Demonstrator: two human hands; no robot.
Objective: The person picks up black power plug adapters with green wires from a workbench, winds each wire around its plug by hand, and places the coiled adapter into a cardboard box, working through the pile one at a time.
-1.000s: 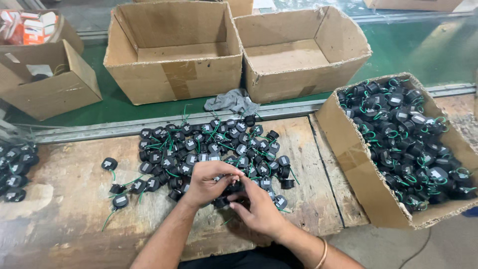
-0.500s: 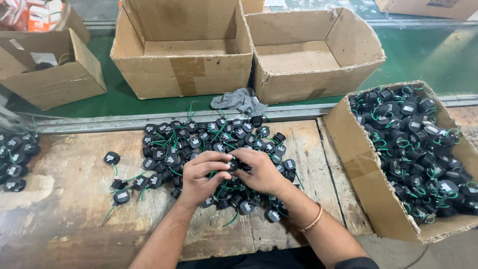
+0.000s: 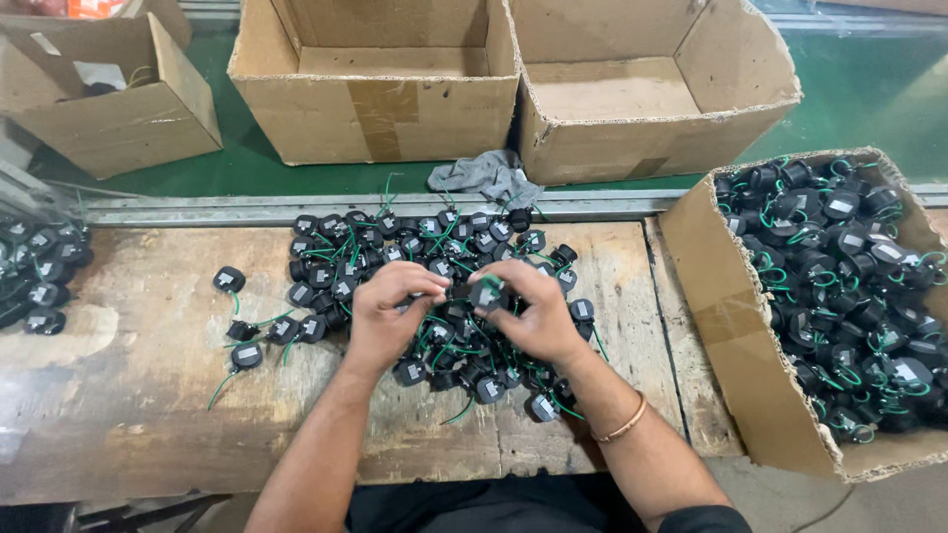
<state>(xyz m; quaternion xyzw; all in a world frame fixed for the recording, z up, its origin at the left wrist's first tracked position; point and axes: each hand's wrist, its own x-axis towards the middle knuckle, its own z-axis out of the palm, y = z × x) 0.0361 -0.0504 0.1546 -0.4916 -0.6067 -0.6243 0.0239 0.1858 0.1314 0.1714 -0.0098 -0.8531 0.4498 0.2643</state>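
Both my hands meet over a pile of small black round parts with green wires (image 3: pixel 395 257) on a worn wooden bench (image 3: pixel 128 395). My left hand (image 3: pixel 390 311) pinches at one side of a black part (image 3: pixel 486 293), and my right hand (image 3: pixel 533 311) grips that same part between thumb and fingers. A bangle sits on my right wrist. Several loose parts (image 3: pixel 247 345) lie to the left of the pile.
An open cardboard box full of the same black parts (image 3: pixel 839 296) stands at the right. Two open cardboard boxes (image 3: pixel 385 89) (image 3: pixel 642 89) sit behind on a green belt, with a third (image 3: pixel 109 99) at the left. A grey rag (image 3: pixel 494 178) lies by a metal rail. More parts (image 3: pixel 39 271) lie at the far left.
My hands have lifted slightly and come together over the middle of the pile, now holding one black part between them. The view has shifted closer.
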